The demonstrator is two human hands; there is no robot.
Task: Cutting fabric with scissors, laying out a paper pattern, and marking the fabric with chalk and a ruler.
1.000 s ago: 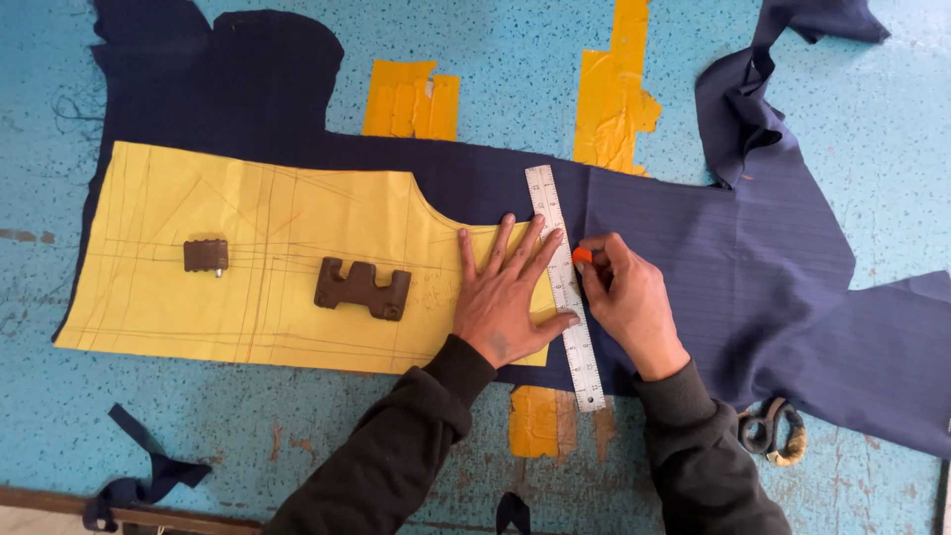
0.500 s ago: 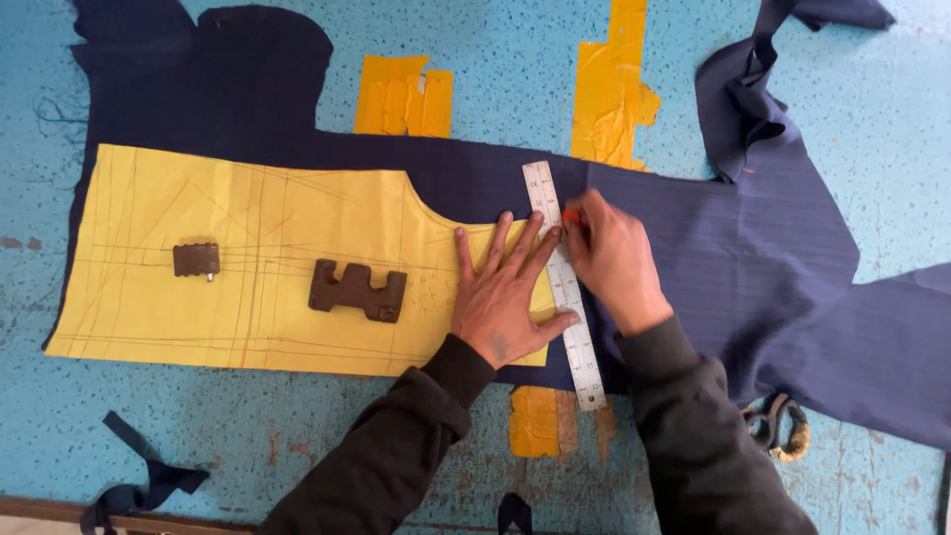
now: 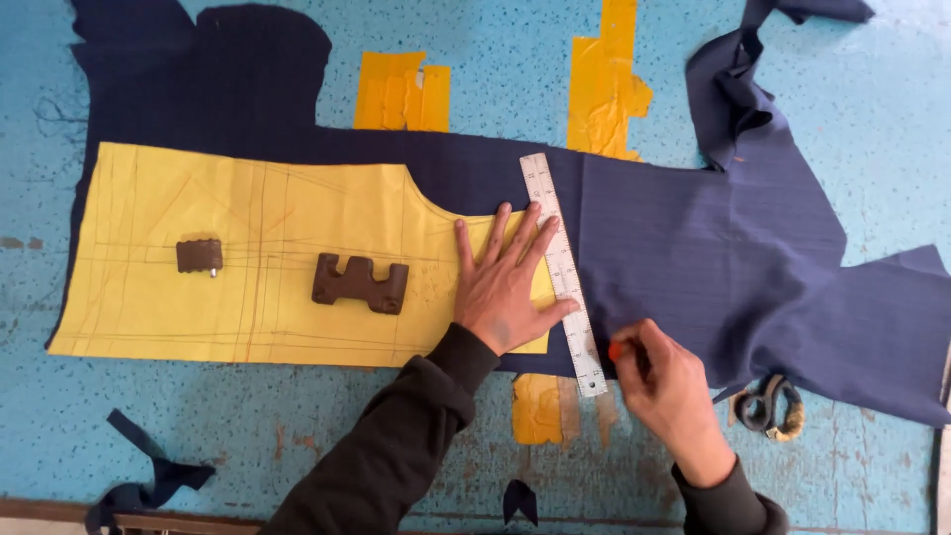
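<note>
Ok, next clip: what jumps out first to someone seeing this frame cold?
A bright yellow paper pattern lies on navy cloth across a worn blue table, with two dark weights on it. At centre, the left hand presses a metal ruler flat; the right hand holds something red-orange at its lower end.

The cloth (image 3: 693, 248) lies spread across the table (image 3: 892, 119). The paper pattern (image 3: 258, 258) rests on its left part, with two weights (image 3: 360, 283) on top. The ruler (image 3: 563, 272) lies on the cloth at the pattern's right edge. The scissors (image 3: 765, 404) sit near the table's front right, just beside the cloth.
</note>
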